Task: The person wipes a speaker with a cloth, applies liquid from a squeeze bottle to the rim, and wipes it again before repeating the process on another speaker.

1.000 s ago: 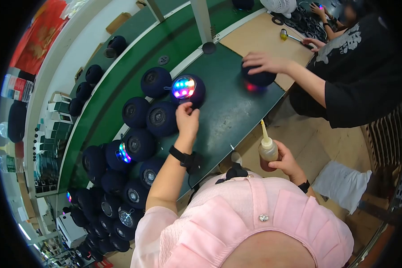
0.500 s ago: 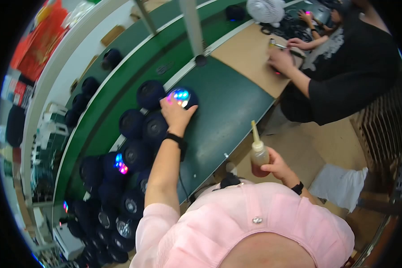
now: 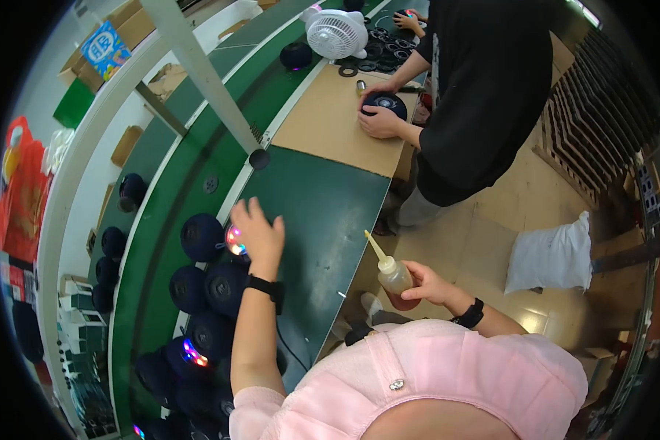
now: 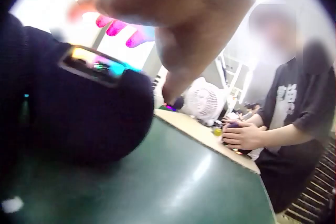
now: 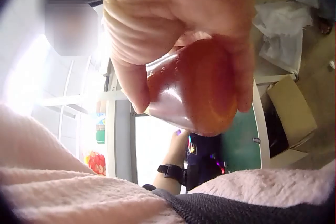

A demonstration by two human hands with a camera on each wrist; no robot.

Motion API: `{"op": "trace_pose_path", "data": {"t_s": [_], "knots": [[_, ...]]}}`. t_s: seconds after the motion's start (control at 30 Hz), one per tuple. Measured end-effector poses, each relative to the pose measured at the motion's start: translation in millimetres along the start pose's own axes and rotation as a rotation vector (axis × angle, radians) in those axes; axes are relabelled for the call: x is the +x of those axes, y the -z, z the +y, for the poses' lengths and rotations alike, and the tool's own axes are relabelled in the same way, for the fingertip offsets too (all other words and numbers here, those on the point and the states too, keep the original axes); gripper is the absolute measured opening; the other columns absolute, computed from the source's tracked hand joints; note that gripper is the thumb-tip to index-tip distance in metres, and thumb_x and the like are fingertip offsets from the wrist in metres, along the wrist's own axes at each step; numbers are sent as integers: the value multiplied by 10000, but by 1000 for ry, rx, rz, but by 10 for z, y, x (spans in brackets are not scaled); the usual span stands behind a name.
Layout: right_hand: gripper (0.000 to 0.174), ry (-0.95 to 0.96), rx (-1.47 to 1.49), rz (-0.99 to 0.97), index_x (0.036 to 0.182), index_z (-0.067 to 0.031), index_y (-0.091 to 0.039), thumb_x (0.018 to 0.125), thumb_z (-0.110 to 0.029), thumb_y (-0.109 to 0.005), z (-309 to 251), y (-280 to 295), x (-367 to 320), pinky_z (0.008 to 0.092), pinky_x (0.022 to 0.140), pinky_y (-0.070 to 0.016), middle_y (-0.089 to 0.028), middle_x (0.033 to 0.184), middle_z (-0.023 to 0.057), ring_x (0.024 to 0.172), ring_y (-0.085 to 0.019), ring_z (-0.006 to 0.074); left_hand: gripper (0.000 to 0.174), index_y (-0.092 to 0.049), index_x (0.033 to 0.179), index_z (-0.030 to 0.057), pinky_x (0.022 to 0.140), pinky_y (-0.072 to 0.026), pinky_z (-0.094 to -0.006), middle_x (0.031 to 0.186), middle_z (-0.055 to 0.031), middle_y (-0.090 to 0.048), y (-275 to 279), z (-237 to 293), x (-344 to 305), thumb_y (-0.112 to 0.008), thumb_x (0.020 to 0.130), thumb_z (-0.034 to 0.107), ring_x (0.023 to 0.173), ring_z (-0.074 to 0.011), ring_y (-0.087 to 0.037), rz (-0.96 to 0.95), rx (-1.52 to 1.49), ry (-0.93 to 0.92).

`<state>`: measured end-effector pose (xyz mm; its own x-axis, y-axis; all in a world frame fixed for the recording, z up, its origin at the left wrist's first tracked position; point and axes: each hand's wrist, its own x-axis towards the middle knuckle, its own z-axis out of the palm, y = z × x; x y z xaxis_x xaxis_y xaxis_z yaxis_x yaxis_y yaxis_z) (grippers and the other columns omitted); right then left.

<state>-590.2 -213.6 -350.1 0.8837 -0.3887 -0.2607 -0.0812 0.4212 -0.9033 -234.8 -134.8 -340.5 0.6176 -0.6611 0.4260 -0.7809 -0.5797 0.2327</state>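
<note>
My left hand is over a dark round speaker, its fingers spread and holding nothing. Colored lights glow beside the fingers, and the hand hides much of that speaker. The left wrist view shows the speaker on the green surface, with a lit window in its top and the fingers above it. My right hand grips a translucent squeeze bottle near the table's front edge. Its long pointed nozzle tilts up; reddish-brown liquid fills the lower part.
Several dark speakers cluster left on the green table. A metal post rises beyond. Across a cardboard sheet, another person holds a speaker. A white fan stands behind; a white sack lies right.
The head view has swung right. My left hand went onto the lit speaker, and its fingers now spread over it. My right hand still holds the bottle. The other person now has both hands on a speaker.
</note>
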Motion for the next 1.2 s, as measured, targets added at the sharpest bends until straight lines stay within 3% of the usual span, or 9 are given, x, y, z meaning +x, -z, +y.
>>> {"op": "trace_pose_path", "data": {"t_s": [0.1,0.2,0.27,0.4,0.47,0.6,0.73,0.97,1.2], "knots": [[719,-40,17,32,1328,-19,-388,729,-145,-765,10,38,-83,319,948,-404,-518,1214,73,1110,-497,171,452,-588,1094,28,949,-384,-437,1195,-177,-500,-99,597,285,-716,719,245,1161,-339,-436,-61,-405,-125],[728,-32,-11,76,1333,-16,-381,726,-127,-768,-12,69,-256,318,941,-412,-519,1211,74,1107,-499,170,440,-594,1090,5,933,-408,-402,1130,-197,-557,-612,1003,700,-689,749,267,1082,-351,-508,-232,-678,-106],[740,-62,-10,146,1341,-17,-372,721,-101,-768,-16,136,-406,321,947,-410,-522,1207,74,1111,-495,166,442,-583,1098,-14,924,-419,-401,1127,-210,-565,-979,1249,909,-672,759,255,1061,-349,-531,-406,-860,26],[746,-85,1,244,1341,-31,-380,708,-78,-773,81,383,-654,328,921,-436,-523,1203,75,1100,-504,172,450,-571,1107,-28,916,-428,-388,1114,-213,-575,-1040,1696,953,-665,758,240,1064,-335,-540,-398,-879,164],[755,-115,38,276,1338,-38,-386,695,-68,-779,3,454,-682,329,904,-448,-525,1196,75,1092,-510,175,462,-562,1120,-29,901,-436,-372,1098,-205,-583,-1025,1766,793,-665,757,238,1052,-313,-546,-408,-993,68],[765,-53,109,312,1339,-41,-381,687,-58,-782,14,679,-621,333,898,-454,-530,1187,76,1080,-517,174,397,-588,1060,-14,890,-438,-354,1065,-175,-580,-873,1671,430,-685,758,224,1021,-290,-550,-507,-963,2],[766,-92,182,260,1344,-44,-367,694,-39,-772,-87,771,-443,344,904,-458,-529,1188,78,1085,-518,176,313,-603,1051,50,850,-464,-357,1093,-129,-570,-569,1319,118,-677,773,174,1029,-263,-550,-638,-981,188],[765,-145,148,137,1349,-34,-358,703,-42,-770,-66,860,-74,322,938,-434,-495,1241,78,1126,-490,169,293,-600,1053,23,798,-483,-308,1084,-97,-569,-209,462,-317,-673,783,114,995,-193,-564,-484,-774,432],[783,-166,145,44,1347,-9,-341,699,-55,-779,-36,870,98,330,966,-395,-493,1238,80,1142,-467,169,271,-601,1044,2,782,-501,-289,1051,-104,-581,-160,403,-475,-665,791,74,995,-193,-570,-481,-742,526]]}}
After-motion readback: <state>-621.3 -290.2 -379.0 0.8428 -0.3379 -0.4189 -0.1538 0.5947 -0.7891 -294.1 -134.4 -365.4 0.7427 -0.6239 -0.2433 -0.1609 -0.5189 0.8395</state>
